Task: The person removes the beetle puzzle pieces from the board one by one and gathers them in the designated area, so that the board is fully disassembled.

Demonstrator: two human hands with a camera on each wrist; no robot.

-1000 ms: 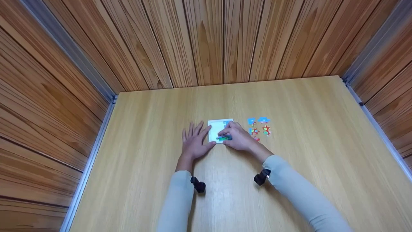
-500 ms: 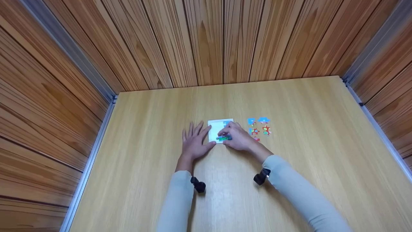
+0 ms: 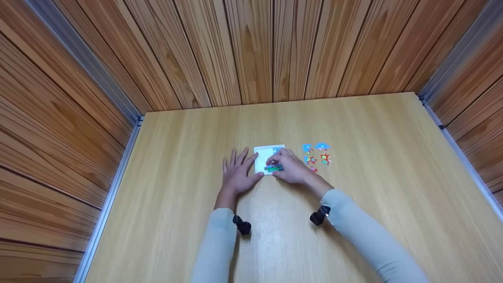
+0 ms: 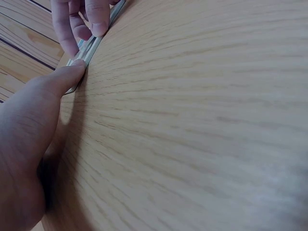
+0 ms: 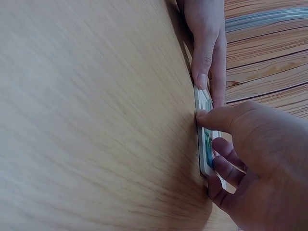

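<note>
A small white puzzle tray (image 3: 260, 153) lies on the table, with green and blue puzzle pieces (image 3: 272, 168) along its near side and a light blue one (image 3: 276, 150) at its far right. My left hand (image 3: 237, 177) lies with fingers spread, its thumb and index finger touching the tray's left edge. Over the tray's right side, my right hand (image 3: 290, 167) has its fingers curled down and pinches at a puzzle piece, mostly hidden beneath them. In the right wrist view, its thumb (image 5: 219, 117) sits on the tray's near edge.
Several loose puzzle pieces lie right of the tray, among them a blue one (image 3: 322, 146) and a red one (image 3: 325, 158). Wooden plank walls (image 3: 257, 51) stand at the back and sides of the table (image 3: 188, 157).
My right fingers shift very slightly over the near pieces, and a little more green shows below them. My left hand and the loose pieces stay in place.
</note>
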